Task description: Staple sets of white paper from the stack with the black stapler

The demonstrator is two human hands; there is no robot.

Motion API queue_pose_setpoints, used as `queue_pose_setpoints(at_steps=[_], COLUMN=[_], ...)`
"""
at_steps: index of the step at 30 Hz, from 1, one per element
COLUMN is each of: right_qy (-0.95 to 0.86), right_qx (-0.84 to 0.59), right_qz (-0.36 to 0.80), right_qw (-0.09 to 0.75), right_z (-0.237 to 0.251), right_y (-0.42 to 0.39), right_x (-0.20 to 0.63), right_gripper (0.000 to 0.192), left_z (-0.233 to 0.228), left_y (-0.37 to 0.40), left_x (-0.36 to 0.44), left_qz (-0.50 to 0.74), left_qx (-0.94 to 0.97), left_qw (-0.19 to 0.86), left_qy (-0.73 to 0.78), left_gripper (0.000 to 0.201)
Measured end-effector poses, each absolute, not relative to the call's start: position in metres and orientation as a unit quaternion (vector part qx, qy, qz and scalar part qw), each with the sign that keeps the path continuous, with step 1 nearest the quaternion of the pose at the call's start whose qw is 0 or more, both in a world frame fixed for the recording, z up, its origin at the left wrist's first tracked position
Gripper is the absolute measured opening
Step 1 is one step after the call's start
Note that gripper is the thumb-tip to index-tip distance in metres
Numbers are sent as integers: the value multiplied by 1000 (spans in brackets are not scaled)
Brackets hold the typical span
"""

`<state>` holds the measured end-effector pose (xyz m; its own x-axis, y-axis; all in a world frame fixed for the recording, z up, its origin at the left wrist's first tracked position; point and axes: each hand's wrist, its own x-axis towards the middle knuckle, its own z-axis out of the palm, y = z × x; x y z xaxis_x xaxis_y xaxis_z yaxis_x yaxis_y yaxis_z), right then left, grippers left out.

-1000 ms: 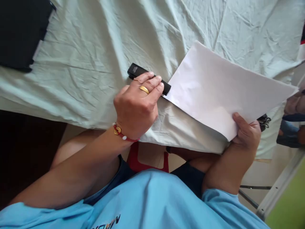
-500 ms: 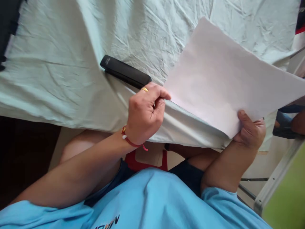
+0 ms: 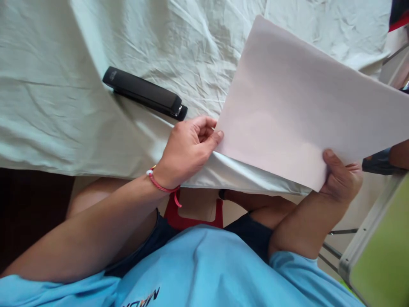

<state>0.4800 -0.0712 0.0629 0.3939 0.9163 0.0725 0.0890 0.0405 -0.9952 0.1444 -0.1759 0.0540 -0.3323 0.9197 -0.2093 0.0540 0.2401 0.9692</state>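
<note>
Wrinkled cloth [image 3: 64, 106] on table. Stapler [image 3: 145, 93] lies just beyond left hand [image 3: 188, 149], let go. Both hands pinch paper [image 3: 303, 115]: left at corner, right hand [image 3: 340, 181] at near edge.

We see both hands on the paper [image 3: 306, 111]: left hand [image 3: 188, 149] pinching its corner, right hand [image 3: 340, 179] gripping the near edge. A black stapler [image 3: 145, 93] lies on the cloth-covered desk [image 3: 47, 106].

Bare cloth [image 3: 47, 85] left of stapler [image 3: 145, 93]; paper [image 3: 303, 111] across the right.
</note>
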Motion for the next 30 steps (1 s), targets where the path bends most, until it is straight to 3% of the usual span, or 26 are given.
queue_pose_setpoints(at_steps=[3, 8, 14, 20, 25, 30], right_qy=[-437, -449, -447, -437, -423, -421], right_qx=[-595, -615, -595, -594, -599, -602], right_qz=[334, 334, 340, 352, 343, 345], right_qw=[586, 555, 575, 576, 587, 584], right_z=[61, 57, 57, 57, 58, 58], right_y=[-70, -69, -65, -64, -63, -64], right_x=[476, 474, 477, 471, 469, 468], right_gripper=[44, 49, 46, 46, 44, 47], left_z=[60, 63, 64, 65, 66, 64], left_y=[-176, -175, -176, -177, -174, -175], left_x=[142, 140, 139, 136, 135, 136], left_qz=[493, 501, 508, 505, 516, 527], left_qx=[383, 373, 369, 350, 335, 316], left_qw=[453, 429, 514, 483, 541, 522], left_qy=[636, 653, 585, 623, 573, 591], left_gripper=[17, 51, 24, 53, 50, 59])
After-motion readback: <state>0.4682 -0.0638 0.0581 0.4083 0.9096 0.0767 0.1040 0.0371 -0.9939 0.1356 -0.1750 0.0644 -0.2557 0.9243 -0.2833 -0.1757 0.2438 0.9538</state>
